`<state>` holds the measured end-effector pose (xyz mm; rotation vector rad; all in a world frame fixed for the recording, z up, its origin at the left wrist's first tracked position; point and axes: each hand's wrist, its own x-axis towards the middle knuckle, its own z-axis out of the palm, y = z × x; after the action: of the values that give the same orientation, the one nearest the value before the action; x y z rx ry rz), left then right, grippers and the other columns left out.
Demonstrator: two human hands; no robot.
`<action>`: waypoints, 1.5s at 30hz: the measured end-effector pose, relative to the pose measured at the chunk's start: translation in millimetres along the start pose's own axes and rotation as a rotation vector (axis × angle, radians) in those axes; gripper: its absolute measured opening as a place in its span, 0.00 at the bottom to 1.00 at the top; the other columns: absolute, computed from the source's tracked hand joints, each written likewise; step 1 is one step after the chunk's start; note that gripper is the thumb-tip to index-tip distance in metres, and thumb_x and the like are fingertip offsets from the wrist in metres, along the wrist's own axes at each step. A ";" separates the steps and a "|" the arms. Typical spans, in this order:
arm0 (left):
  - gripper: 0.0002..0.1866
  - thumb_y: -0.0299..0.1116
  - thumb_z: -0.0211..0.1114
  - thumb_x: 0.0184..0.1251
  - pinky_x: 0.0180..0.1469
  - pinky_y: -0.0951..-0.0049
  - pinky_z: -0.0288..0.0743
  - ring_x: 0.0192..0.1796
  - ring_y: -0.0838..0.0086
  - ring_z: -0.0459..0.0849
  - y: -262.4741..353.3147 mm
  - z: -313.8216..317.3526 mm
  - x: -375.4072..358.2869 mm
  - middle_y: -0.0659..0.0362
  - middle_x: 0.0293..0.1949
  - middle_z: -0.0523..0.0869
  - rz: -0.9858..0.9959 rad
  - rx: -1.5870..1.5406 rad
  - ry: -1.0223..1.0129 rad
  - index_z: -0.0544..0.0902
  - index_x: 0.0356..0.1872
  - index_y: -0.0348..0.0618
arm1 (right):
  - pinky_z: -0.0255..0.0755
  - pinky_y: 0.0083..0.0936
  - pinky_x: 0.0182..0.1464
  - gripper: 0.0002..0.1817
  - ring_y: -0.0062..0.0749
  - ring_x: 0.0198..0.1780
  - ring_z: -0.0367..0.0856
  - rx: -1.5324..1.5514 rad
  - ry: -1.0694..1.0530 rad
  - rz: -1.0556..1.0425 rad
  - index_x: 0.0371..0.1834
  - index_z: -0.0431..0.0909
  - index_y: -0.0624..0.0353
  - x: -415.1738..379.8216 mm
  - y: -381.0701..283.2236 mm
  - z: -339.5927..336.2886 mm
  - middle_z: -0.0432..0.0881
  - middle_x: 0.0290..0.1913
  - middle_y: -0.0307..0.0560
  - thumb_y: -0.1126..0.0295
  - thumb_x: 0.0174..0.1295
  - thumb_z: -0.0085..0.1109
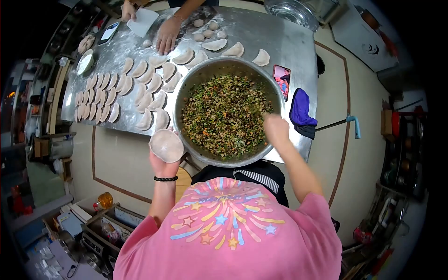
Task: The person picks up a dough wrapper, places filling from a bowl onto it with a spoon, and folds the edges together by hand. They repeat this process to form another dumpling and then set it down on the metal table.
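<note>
A round dough wrapper [167,145] lies cupped in my left hand [163,161], just left of the large metal bowl [183,140]. Chopped green and brown filling [226,116] fills much of the bowl. My right hand [276,129] is closed at the bowl's right side, over the filling's edge; what it grips is blurred and I cannot make it out. Several folded dumplings [158,100] lie in rows on the metal table [289,42] to the left of the bowl, and a few more [233,49] sit behind it.
Across the table a co-worker's hands [168,35] hold a white scraper [143,22] and touch the floured surface near dough balls [208,33]. A phone [282,81] and a purple cap [301,109] lie right of the bowl. A white bowl [85,61] stands far left.
</note>
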<state>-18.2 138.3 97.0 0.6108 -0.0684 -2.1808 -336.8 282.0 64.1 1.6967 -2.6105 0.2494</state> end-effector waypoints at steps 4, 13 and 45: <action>0.20 0.41 0.46 0.70 0.62 0.60 0.66 0.58 0.57 0.73 -22.3 16.6 -9.6 0.47 0.54 0.76 -0.174 0.046 -0.054 0.73 0.54 0.36 | 0.75 0.38 0.37 0.10 0.44 0.31 0.82 0.349 -0.207 0.029 0.32 0.83 0.54 -20.6 -39.8 2.7 0.82 0.28 0.53 0.70 0.52 0.50; 0.23 0.46 0.41 0.72 0.63 0.58 0.64 0.60 0.60 0.72 -61.7 -9.6 -8.7 0.51 0.58 0.73 -0.465 0.189 -0.007 0.70 0.57 0.42 | 0.74 0.38 0.40 0.14 0.47 0.33 0.81 0.640 -0.388 0.171 0.40 0.84 0.48 -7.9 -39.4 -32.2 0.82 0.30 0.51 0.65 0.55 0.49; 0.27 0.53 0.39 0.71 0.62 0.53 0.64 0.59 0.58 0.71 -86.8 19.8 75.1 0.51 0.58 0.73 -0.705 0.098 -0.105 0.70 0.57 0.42 | 0.72 0.28 0.31 0.14 0.34 0.32 0.75 0.076 -0.044 -0.041 0.42 0.82 0.50 -72.3 0.0 -41.3 0.71 0.30 0.44 0.73 0.52 0.54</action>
<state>-129.2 134.1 62.1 0.6373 -0.0153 -2.9056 -310.2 353.5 97.5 1.7977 -2.6264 0.3181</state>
